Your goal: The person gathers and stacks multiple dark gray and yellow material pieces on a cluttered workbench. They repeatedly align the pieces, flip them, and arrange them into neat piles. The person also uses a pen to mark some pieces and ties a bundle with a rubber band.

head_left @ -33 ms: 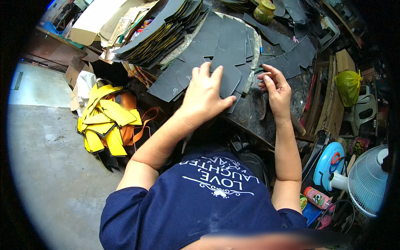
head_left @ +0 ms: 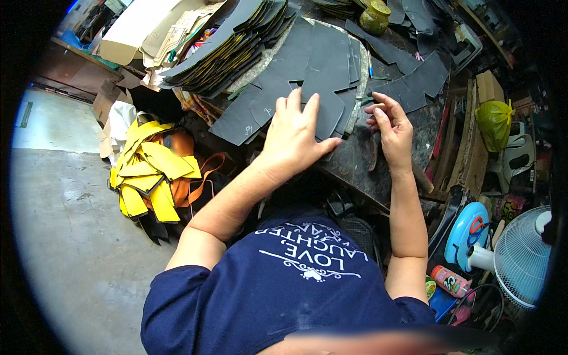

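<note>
My left hand (head_left: 294, 131) lies spread, palm down, on flat black cut sheets (head_left: 322, 65) that overlap on the worktable. Its fingertips rest on the sheets and its thumb stretches toward their near right edge. Pale handwritten marks show on the sheet beside it. To the right, my right hand (head_left: 391, 127) is raised over the dark tabletop, apart from the sheets. Its fingers are bent in toward the thumb, around something small and pale that I cannot make out.
A tall stack of black sheets with yellow edges (head_left: 236, 53) stands at the far left. More black pieces (head_left: 417, 83) and a yellow-green jar (head_left: 375, 18) lie farther right. Yellow cut pieces (head_left: 157, 163) are heaped low at left; a fan (head_left: 520, 257) stands at right.
My left hand has shifted slightly to the right over the black sheets. My right hand looks the same.
</note>
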